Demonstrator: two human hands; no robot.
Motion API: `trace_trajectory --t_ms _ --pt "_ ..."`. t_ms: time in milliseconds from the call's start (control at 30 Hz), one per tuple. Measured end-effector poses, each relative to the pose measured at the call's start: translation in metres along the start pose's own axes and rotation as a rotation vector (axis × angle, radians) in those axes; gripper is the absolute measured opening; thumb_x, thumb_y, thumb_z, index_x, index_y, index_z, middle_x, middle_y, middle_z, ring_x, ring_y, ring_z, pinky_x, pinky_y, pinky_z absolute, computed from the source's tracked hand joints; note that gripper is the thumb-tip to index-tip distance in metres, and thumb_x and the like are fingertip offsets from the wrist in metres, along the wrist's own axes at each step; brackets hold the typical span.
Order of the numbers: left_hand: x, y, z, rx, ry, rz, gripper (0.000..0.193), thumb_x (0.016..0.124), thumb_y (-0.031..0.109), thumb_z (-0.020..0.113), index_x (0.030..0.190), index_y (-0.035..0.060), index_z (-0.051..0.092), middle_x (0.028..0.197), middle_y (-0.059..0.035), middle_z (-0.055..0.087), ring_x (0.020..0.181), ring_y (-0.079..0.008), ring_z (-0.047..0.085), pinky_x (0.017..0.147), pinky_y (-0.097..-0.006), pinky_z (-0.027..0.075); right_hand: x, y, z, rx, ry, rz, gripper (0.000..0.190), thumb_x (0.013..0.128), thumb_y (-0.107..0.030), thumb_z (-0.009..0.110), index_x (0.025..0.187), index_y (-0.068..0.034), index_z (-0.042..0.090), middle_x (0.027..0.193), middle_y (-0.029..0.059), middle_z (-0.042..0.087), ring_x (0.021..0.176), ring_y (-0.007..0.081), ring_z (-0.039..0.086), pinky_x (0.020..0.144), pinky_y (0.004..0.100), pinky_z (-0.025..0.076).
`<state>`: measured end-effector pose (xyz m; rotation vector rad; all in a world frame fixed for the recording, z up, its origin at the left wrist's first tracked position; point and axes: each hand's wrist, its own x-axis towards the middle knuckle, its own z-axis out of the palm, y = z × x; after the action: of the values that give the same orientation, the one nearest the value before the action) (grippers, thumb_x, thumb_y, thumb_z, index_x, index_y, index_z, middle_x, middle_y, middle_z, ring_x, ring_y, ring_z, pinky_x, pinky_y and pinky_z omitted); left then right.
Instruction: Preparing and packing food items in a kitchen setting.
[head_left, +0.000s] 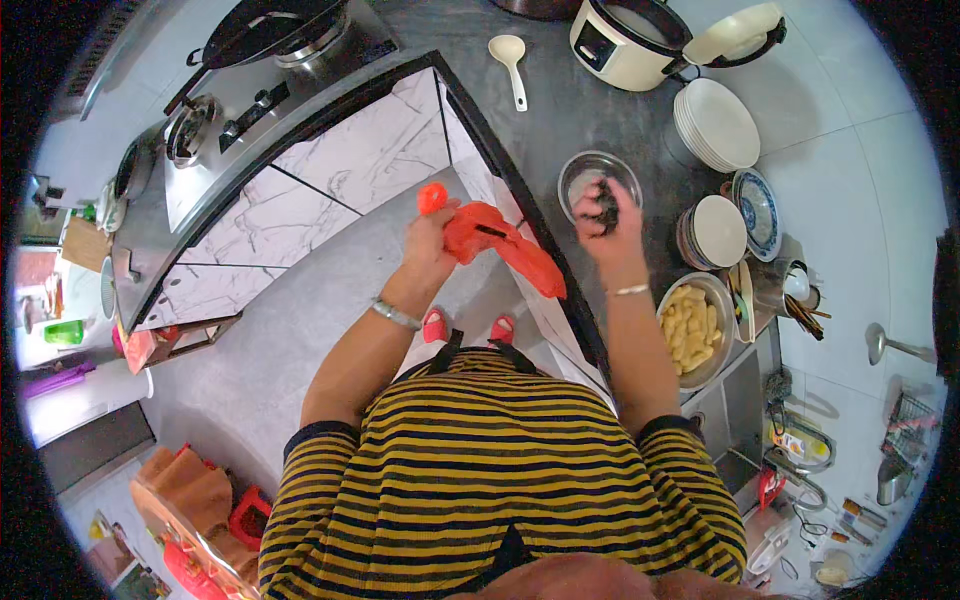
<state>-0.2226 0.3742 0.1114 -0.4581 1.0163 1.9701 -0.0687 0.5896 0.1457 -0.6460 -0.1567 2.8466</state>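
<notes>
My left hand is closed around a red plastic bag, which hangs out to the right with its tail near the black counter edge. A small part of the bag sticks up above my thumb. My right hand holds a clump of dark, blackish food over the near rim of a clear bowl on the dark counter. What the dark clump is cannot be told. Close to my right forearm stands a bowl of peeled yellow pieces.
On the counter lie a white rice spoon, an open rice cooker, stacked white plates, stacked bowls and a blue-patterned dish. A sink is at the right, a gas stove with a wok at the upper left.
</notes>
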Motion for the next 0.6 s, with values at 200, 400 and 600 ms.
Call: trace_trajectory --t_ms 200,400,600 --pt "-0.043 0.024 -0.027 -0.078 -0.076 -0.105 0.027 0.086 0.003 0.042 0.112 -0.0036 0.048 0.108 -0.0189 0.056 0.099 -0.0331 0.056 0.088 -0.0471 0.046 0.038 -0.049 -0.02 -0.771 0.567 -0.381 0.024 0.084 -0.021 0.06 0.103 -0.007 0.06 0.09 0.0065 0.059 0.071 0.0192 0.057 0.052 0.0315 0.046" --pt "-0.066 0.033 -0.091 -0.035 -0.036 -0.052 0.026 0.086 0.005 0.044 0.109 -0.0032 0.051 0.111 -0.0185 0.057 0.104 -0.0317 0.055 0.094 -0.0453 0.043 0.046 -0.06 -0.027 -1.38 0.788 -0.416 0.032 0.078 -0.028 0.066 0.097 -0.003 0.064 0.085 0.0084 0.063 0.078 0.0196 0.061 0.066 0.0303 0.048" --pt "-0.091 0.037 -0.129 -0.005 0.086 -0.048 0.025 0.086 0.005 0.044 0.108 -0.0029 0.052 0.109 -0.0171 0.057 0.104 -0.0305 0.055 0.094 -0.0449 0.043 0.065 -0.09 -0.089 -1.607 0.62 -0.481 0.021 0.078 -0.019 0.062 0.089 -0.002 0.069 0.086 0.0114 0.068 0.082 0.0199 0.064 0.074 0.031 0.048"
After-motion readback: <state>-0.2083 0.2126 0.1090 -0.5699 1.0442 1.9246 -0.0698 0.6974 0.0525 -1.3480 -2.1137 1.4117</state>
